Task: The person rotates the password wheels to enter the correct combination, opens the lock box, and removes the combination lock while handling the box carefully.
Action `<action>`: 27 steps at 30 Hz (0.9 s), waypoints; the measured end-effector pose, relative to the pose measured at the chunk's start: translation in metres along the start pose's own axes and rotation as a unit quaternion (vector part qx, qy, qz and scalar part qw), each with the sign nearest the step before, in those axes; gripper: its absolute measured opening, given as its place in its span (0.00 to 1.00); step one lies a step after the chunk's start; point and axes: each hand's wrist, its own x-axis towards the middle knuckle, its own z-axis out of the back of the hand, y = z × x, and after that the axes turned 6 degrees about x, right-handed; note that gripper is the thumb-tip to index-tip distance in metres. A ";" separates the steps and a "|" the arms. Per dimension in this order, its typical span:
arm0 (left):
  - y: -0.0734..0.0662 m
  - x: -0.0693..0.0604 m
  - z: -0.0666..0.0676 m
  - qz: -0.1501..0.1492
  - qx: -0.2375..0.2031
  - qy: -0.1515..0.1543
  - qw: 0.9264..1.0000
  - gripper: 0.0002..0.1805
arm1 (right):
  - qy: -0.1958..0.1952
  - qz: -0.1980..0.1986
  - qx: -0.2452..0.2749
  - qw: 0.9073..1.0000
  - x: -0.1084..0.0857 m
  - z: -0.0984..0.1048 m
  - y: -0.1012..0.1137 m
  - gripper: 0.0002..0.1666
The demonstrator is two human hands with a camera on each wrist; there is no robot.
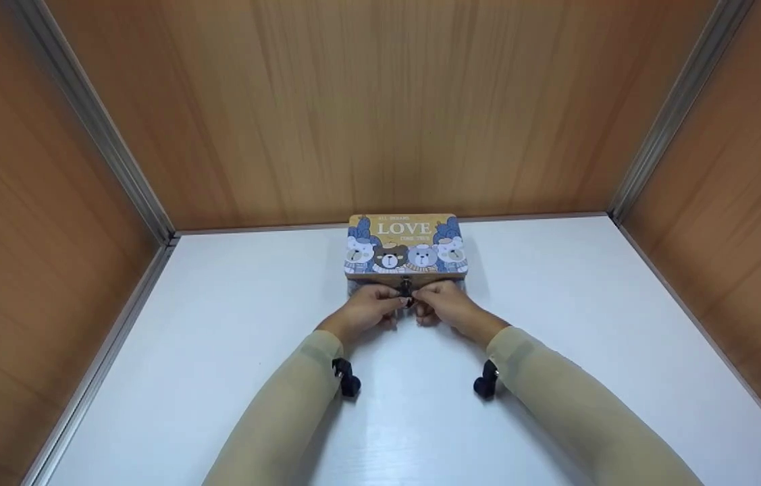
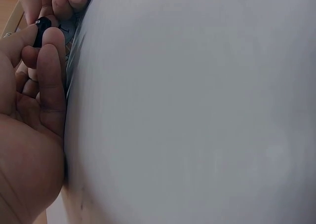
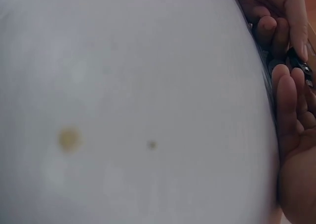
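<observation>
A rectangular tin box [image 1: 406, 244] with bear pictures and the word LOVE on its lid stands at the back middle of the table, lid down. On its front hangs a dark metal clasp [image 1: 406, 284] with a small black lock [image 2: 41, 32] at it. My left hand [image 1: 368, 307] comes from the left and pinches the lock with thumb and finger. From the other side my right hand [image 1: 449, 305] holds the lock too, its fingers curled close to the box front. Fingers partly hide the lock in every view.
The box stands on a white table [image 1: 231, 324], near the wooden back wall [image 1: 380, 121]. Wooden side walls with metal edge strips [image 1: 103, 128] enclose the table left and right. Black wrist devices [image 1: 348, 379] sit at both sleeves.
</observation>
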 end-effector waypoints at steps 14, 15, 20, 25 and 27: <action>-0.002 0.001 -0.001 0.008 0.004 -0.002 1.000 0.11 | 0.006 0.016 -0.004 1.000 0.001 0.005 -0.003 0.13; -0.002 0.001 0.000 0.007 0.006 -0.001 1.000 0.11 | 0.006 0.014 -0.002 1.000 0.001 0.005 -0.003 0.13; -0.001 0.001 0.001 0.001 0.017 0.004 1.000 0.12 | 0.005 0.008 -0.004 1.000 0.002 0.005 -0.004 0.12; -0.002 0.000 0.001 0.002 0.022 0.008 1.000 0.12 | 0.011 0.002 -0.010 1.000 0.001 0.005 -0.003 0.11; -0.004 -0.001 0.002 0.007 0.024 0.009 1.000 0.11 | 0.012 0.000 -0.012 1.000 0.001 0.004 -0.002 0.11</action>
